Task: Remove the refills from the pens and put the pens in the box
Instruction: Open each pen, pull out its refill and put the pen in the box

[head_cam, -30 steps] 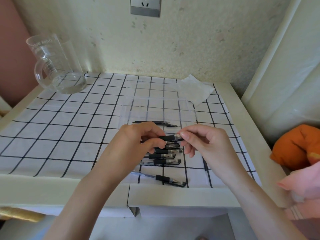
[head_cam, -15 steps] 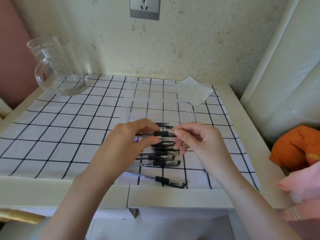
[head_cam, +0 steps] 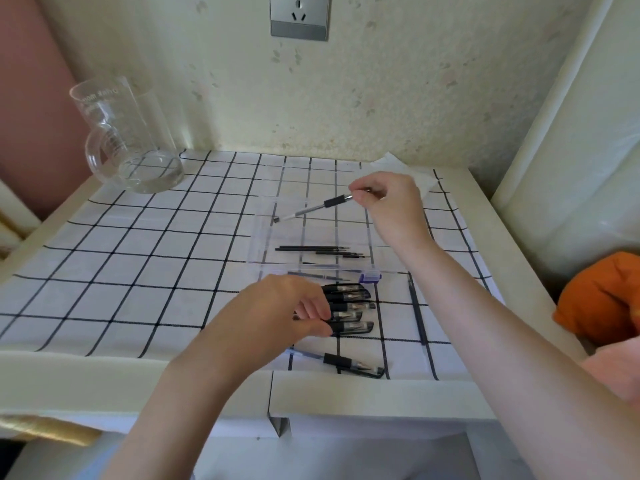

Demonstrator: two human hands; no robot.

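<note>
- Pens (head_cam: 351, 299) lie in a row on bench (head_cam: 104, 386), axes L-R, under left hand (head_cam: 277, 317); fingers curl round front pen (head_cam: 355, 328).
- Clear box (head_cam: 256, 233) just beyond, refills (head_cam: 318, 251) in near part.
- Held pen (head_cam: 311, 209) slants down-left over box's far part; right hand (head_cam: 388, 199) pinches its tip end, arm stretched fwd; prob. only a release needed.

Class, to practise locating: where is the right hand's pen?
Head view, right of centre: the pen, pinched by the right hand, slants over the clear box's far end.
</note>
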